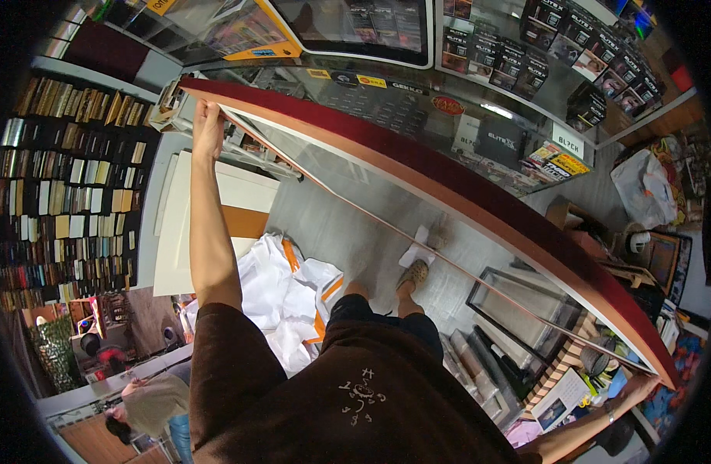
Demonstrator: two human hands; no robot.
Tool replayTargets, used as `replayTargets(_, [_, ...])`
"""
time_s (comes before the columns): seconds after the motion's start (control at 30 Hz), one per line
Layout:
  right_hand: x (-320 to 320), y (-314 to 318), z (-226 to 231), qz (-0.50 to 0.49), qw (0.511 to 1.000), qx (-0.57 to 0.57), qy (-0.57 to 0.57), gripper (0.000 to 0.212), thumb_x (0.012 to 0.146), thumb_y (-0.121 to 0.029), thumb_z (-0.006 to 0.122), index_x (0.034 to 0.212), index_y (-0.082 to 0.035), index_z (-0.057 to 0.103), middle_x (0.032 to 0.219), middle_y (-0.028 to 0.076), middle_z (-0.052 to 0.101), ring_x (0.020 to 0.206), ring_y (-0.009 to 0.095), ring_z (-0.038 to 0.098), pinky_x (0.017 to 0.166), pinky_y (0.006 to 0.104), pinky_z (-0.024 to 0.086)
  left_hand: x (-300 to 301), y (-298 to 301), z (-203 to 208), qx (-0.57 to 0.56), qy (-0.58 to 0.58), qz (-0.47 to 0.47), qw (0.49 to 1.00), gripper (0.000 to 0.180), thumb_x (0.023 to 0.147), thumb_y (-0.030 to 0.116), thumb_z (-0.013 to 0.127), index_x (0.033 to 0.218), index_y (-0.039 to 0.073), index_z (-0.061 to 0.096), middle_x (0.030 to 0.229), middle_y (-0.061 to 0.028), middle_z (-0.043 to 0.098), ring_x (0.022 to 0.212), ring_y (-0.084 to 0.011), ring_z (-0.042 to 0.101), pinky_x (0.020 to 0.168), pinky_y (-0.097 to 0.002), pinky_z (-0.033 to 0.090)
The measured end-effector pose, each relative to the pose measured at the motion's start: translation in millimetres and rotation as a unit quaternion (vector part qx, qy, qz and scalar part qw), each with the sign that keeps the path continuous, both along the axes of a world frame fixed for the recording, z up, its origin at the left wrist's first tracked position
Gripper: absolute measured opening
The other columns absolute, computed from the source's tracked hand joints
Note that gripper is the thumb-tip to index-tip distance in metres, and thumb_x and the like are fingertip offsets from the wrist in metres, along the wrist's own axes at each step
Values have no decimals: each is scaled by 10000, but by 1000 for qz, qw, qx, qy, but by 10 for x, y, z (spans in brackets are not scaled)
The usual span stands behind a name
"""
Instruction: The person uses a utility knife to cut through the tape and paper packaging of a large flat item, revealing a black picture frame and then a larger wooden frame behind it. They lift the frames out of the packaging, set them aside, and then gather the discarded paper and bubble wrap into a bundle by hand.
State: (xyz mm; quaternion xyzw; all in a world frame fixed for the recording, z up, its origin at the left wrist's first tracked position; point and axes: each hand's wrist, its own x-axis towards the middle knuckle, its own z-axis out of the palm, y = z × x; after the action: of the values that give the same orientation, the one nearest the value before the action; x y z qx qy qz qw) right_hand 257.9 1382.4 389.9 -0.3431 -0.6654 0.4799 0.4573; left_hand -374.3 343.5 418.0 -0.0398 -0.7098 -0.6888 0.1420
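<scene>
A long, large frame (440,174) spans the view from upper left to lower right, dark red on its outer side and copper-brown with a white strip inside. Its thin far rail (386,224) runs below the near one, and the grey floor shows between them. My left hand (207,127) is closed around the frame's left end, with that arm stretched forward. At the opposite end, low on the right, my right hand (637,389) grips the corner; part of its fingers is hidden.
Glass display cases (355,93) with small boxes stand ahead. On the left is a wall of frame samples (69,185). White wrapping sheets (274,290) and pale boards (204,209) lie near my legs. Several frames (518,309) lean at the right. Another person (154,406) is at lower left.
</scene>
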Motion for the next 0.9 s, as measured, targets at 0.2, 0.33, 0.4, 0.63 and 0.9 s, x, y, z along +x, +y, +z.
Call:
replayTargets(0.2, [-145, 16, -440, -2, 999, 17, -42, 750, 1024, -555, 520, 1549, -45, 356, 1568, 182, 407, 1460, 354, 366, 1237, 506, 248, -16, -458, -384, -14, -39, -1, 999, 208, 1059, 260, 596, 1168, 87, 554, 1057, 18, 548, 993, -98, 509, 1005, -292, 402])
replayTargets(0.33, [-395, -253, -697, -52, 954, 132, -263, 661, 1076, -465, 475, 1557, -25, 361, 1528, 143, 464, 1375, 282, 458, 1182, 421, 324, -6, -797, -674, -29, -58, 18, 998, 293, 1052, 249, 607, 1281, 74, 559, 1163, 8, 584, 1081, -122, 531, 1048, -305, 390])
replayTargets(0.4, [-608, -487, -846, 56, 988, 12, -146, 620, 1072, -425, 510, 1517, -6, 403, 1518, 129, 472, 1385, 250, 445, 1192, 399, 302, -25, -956, -816, -46, -83, 48, 994, 257, 1048, 238, 613, 1240, 72, 575, 1132, 6, 583, 1068, -121, 528, 1039, -294, 386])
replayTargets(0.63, [-1673, -1563, -1186, 84, 978, -153, -113, 826, 1056, -429, 553, 1645, -65, 102, 1629, 137, 301, 1478, 262, 335, 1195, 404, 262, -263, -1357, -1313, -138, -134, 89, 977, 148, 1010, 195, 618, 969, 87, 526, 908, 41, 439, 884, -95, 413, 846, -245, 358])
replayTargets(0.9, [-2812, -2343, -1867, 151, 973, -132, -118, 603, 1073, -365, 547, 1549, -44, 364, 1382, 71, 530, 1184, 182, 530, 1020, 339, 425, -926, -1792, -2047, -66, -131, 48, 988, 113, 983, 138, 680, 1027, 112, 580, 942, 51, 560, 907, -67, 505, 858, -239, 396])
